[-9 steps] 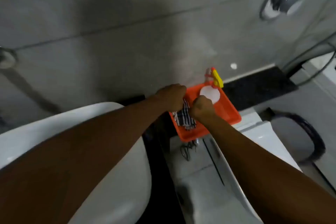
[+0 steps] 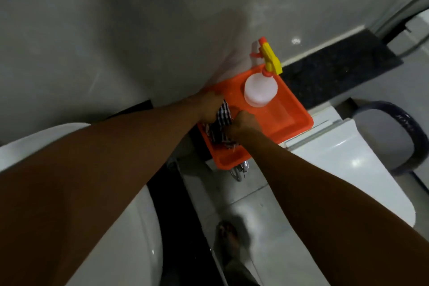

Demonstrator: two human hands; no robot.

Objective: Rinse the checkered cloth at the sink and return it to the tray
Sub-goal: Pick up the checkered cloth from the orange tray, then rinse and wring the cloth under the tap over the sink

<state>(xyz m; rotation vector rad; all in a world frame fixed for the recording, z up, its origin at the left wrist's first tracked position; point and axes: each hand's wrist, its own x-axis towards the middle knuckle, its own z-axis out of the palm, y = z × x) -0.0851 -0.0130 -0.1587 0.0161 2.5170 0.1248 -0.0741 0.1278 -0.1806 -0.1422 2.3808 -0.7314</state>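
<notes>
The checkered cloth, black and white, is bunched up over the near left part of the orange tray. My left hand grips its upper left side. My right hand grips its right side. Both fists are closed on the fabric, which hangs between them down into the tray. The tray rests on top of a white toilet tank, against the grey wall.
A white spray bottle with a yellow and orange trigger head stands at the tray's far end. The white sink basin is at lower left, the white toilet lid at right. A bare foot stands on the tiled floor below.
The camera tilted down and nearer to the tray. Both hands have lowered the cloth further into the tray, still gripping it.
</notes>
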